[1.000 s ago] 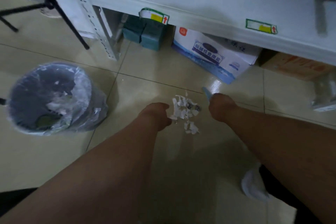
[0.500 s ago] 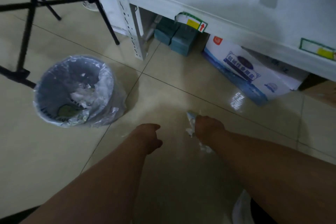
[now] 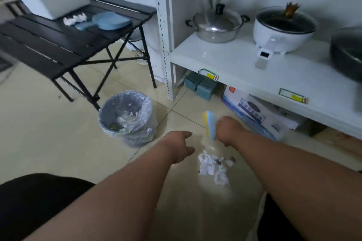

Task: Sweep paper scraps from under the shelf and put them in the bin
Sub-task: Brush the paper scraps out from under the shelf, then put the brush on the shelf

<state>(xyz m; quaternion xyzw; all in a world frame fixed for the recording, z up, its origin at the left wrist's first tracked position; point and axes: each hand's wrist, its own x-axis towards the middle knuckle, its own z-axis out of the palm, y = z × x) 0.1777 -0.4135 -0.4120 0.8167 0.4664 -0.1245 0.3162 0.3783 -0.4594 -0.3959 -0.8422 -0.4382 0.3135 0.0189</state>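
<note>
Right hand (image 3: 228, 129) grips blue-yellow brush (image 3: 210, 125); left hand (image 3: 179, 146) open, empty. Paper scraps (image 3: 213, 168) piled on floor (image 3: 49, 143), lined bin (image 3: 127, 117) far left.

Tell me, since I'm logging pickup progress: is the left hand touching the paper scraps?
Apart. The head view shows bare floor between the left hand and the paper scraps.

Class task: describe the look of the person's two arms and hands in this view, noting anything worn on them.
Both forearms are bare to the frame edge: no sleeves, gloves, watch, rings or bracelets show on the left hand or the right hand. No markings are visible. Nails are too blurred to tell.
</note>
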